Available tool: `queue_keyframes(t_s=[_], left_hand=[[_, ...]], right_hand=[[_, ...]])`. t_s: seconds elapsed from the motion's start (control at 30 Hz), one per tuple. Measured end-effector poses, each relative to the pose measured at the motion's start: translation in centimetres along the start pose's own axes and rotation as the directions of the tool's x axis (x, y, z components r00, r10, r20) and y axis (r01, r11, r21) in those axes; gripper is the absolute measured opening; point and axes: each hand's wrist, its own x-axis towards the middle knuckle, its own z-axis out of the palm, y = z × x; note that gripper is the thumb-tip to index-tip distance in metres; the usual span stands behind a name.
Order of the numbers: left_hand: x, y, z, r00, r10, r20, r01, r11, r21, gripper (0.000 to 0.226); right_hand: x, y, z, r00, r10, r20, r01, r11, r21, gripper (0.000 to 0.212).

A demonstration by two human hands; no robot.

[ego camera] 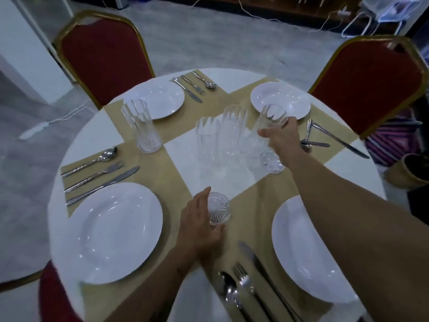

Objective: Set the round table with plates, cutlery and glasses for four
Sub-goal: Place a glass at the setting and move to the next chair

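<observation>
The round table (241, 77) has beige runners and four white plates: near left (111, 233), near right (308, 252), far left (157, 98) and far right (278, 98). Cutlery lies beside each plate. My left hand (197, 226) grips the base of a tall clear glass (218, 208) near the table's middle, fingers on one side and thumb on the other. My right hand (281, 138) holds a second glass (271, 117), tilted, just in front of the far right plate. A third glass (234, 126) stands at the centre. Another glass (141, 126) stands by the far left plate.
Red chairs with gold frames stand at the far left (104, 52), far right (366, 84) and near left (53, 296). The right-hand cutlery (325, 138) lies crossed and untidy. A basket (408, 170) and striped cloth sit on the floor at the right.
</observation>
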Motion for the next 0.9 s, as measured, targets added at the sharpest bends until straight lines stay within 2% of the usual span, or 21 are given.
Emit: queue_keyframes(t_s=[0.17, 0.33, 0.43, 0.57, 0.77, 0.9], left_hand=[[-4.8, 0.2, -0.1, 0.991, -0.134, -0.018, 0.134, 0.991, -0.012, 0.095], [-7.4, 0.3, -0.2, 0.978, -0.207, -0.016, 0.207, 0.978, -0.012, 0.102], [-8.3, 0.7, -0.4, 0.970, -0.238, -0.054, 0.235, 0.970, -0.058, 0.103], [-8.7, 1.0, -0.2, 0.964, -0.251, -0.094, 0.246, 0.968, -0.057, 0.101], [-7.8, 1.8, -0.8, 0.952, -0.276, -0.132, 0.263, 0.959, -0.106, 0.085], [-7.8, 1.7, -0.8, 0.947, -0.288, -0.145, 0.274, 0.956, -0.109, 0.094]], right_hand=[[-5.8, -0.4, -2.5, 0.996, -0.083, 0.030, 0.081, 0.996, 0.047, 0.077], [-13.7, 0.8, -2.9, 0.950, -0.175, 0.259, 0.184, 0.983, -0.011, 0.051], [-18.0, 1.8, -2.1, 0.899, -0.167, 0.404, 0.219, 0.972, -0.085, 0.052], [-21.4, 3.0, -0.3, 0.846, -0.158, 0.509, 0.285, 0.941, -0.181, 0.054], [-23.2, 4.8, 1.4, 0.824, -0.134, 0.550, 0.321, 0.911, -0.260, 0.052], [-23.6, 5.3, 1.9, 0.800, -0.162, 0.578, 0.384, 0.878, -0.286, 0.052]])
